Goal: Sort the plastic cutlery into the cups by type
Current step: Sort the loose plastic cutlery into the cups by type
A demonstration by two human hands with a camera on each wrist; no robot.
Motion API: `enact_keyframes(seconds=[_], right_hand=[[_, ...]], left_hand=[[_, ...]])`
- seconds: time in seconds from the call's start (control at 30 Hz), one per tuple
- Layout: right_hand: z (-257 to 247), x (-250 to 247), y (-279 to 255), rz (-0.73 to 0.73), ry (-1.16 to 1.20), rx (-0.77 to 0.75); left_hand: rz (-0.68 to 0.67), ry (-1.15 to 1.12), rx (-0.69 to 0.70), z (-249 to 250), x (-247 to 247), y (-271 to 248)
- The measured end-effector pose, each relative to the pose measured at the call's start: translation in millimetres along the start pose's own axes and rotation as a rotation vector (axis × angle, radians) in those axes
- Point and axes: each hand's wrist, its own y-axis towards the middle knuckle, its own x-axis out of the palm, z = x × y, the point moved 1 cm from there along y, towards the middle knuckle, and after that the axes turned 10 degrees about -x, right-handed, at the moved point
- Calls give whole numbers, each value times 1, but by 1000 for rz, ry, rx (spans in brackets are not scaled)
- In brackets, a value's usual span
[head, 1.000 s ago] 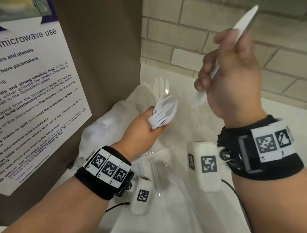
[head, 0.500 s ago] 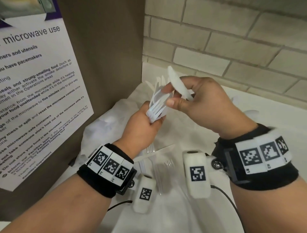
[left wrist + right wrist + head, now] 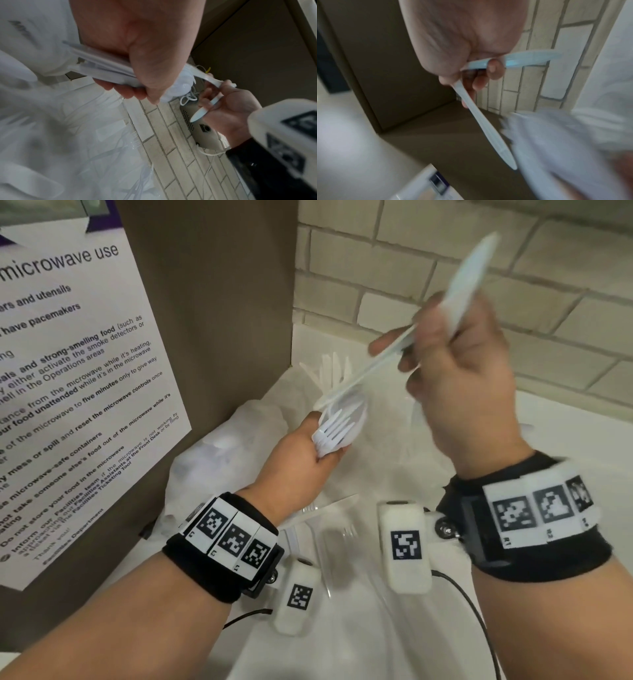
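My left hand grips a bundle of white plastic forks and spoons by the handles, heads pointing away from me. My right hand, raised above and to the right of the bundle, holds a white knife that points up and right. Its fingers also pinch a second long white piece, which slants down to the bundle's heads. I cannot tell its type. The right wrist view shows both the knife and the long piece. More white cutlery stands upright behind the bundle.
A brown panel with a microwave-use notice walls off the left. A brick wall runs behind. A crumpled white plastic bag and loose cutlery lie on the white counter, with a clear plastic cup below my wrists.
Half a second ago my right hand was down at the bundle. It has since risen up and right, with the knife and a second long piece in its fingers. My left hand stayed put.
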Motion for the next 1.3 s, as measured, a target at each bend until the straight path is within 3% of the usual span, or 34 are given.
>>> enact_keyframes(seconds=[0.07, 0.13, 0.2, 0.3, 0.4, 0.5, 0.63, 0.77, 0.83, 0.97, 1.1, 1.17, 1.23, 1.3], right_hand=[[-10, -6, 10, 163, 99, -55], [-14, -9, 18, 188, 97, -51], [-11, -7, 19, 37, -40, 49], [0, -3, 11, -391, -338, 161], [4, -1, 4, -537, -330, 206], [4, 3, 4, -530, -406, 123], [1, 1, 5, -369, -384, 58], [3, 1, 2, -571, -415, 94], [8, 4, 1, -567, -426, 99], [10, 5, -1, -369, -407, -6], [4, 3, 0, -172, -195, -4], [2, 4, -1, -237, -99, 46], [0, 4, -1, -381, -152, 61], [2, 3, 3, -428, -208, 66]], left_hand=[[4, 33, -3, -3, 0, 1], [18, 70, 8, -4, 0, 0], [45, 92, 53, -4, -1, -1], [68, 145, 127, 0, -4, -3], [65, 206, 162, 3, -5, -4], [58, 208, 171, 2, -3, -5], [37, 106, 127, -2, -1, -9], [53, 66, 131, -1, -1, -9], [54, 86, 131, -1, -1, -8], [30, 57, 137, 2, 0, -9], [5, 19, 116, 1, -2, -9], [0, 16, 127, 1, -1, -8], [12, 28, 137, 2, -1, -7], [4, 34, 132, 1, -2, -6]])
